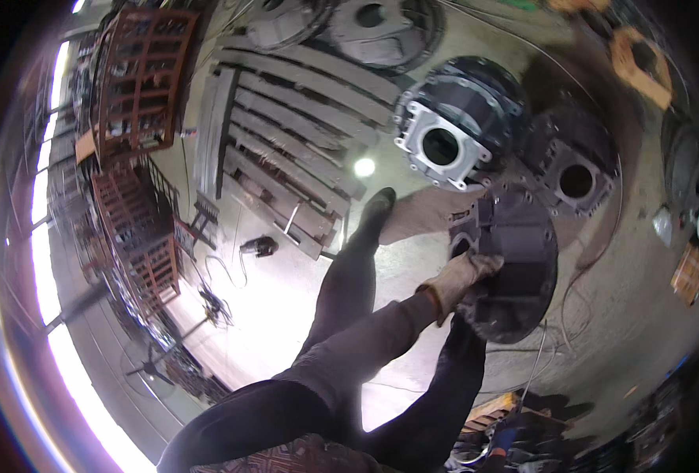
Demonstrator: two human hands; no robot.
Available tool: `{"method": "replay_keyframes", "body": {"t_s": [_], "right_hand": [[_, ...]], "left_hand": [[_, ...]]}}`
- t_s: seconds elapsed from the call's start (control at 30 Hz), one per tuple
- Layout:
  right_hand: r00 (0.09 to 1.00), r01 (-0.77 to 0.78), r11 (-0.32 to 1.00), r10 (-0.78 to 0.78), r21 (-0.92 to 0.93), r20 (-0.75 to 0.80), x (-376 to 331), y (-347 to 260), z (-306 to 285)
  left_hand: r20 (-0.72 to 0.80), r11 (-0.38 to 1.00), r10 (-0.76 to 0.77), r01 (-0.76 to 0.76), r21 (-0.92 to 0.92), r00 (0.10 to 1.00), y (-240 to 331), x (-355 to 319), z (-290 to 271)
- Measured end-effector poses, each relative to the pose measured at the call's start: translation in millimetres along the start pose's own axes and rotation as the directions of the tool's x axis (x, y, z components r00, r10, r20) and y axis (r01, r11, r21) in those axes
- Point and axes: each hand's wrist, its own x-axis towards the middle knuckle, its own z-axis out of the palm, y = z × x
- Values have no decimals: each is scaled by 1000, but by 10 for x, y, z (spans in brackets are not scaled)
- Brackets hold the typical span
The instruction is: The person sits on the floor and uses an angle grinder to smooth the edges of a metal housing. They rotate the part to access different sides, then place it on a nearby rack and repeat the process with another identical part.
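My left hand, in a pale work glove, is closed on the edge of a dark metal gearbox housing. The housing is tilted up beside my right leg; whether it touches the floor I cannot tell. Just beyond it stands a dark housing with a bright silver face around a round hole. Another dark housing with a square flange sits to the right of that one. My right hand does not show.
A slatted wooden pallet lies ahead, with grey round housings behind it. A corded power tool is on the floor at left, near reddish-brown racks. Cables trail at right, below a yellow casting.
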Motion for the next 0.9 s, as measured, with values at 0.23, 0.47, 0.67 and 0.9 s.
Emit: {"method": "replay_keyframes", "body": {"t_s": [0.23, 0.47, 0.67, 0.9], "right_hand": [[997, 73, 988, -69, -137, 31, -281, -1293, 48], [990, 142, 961, -131, -236, 60, -516, -2422, 423], [990, 142, 930, -128, -338, 65, -688, -2941, 639], [988, 145, 897, -112, -418, 104, -982, -3418, 662]], "left_hand": [[-333, 657, -656, 730, 190, 677, 25, -1288, -2139], [-490, 428, -346, 599, 677, 800, -1335, -1952, -4495], [-657, 605, -491, 766, 215, 572, -2258, -1946, -6146], [-517, 693, -646, 716, -87, 562, -2677, -1652, -6188]]}}
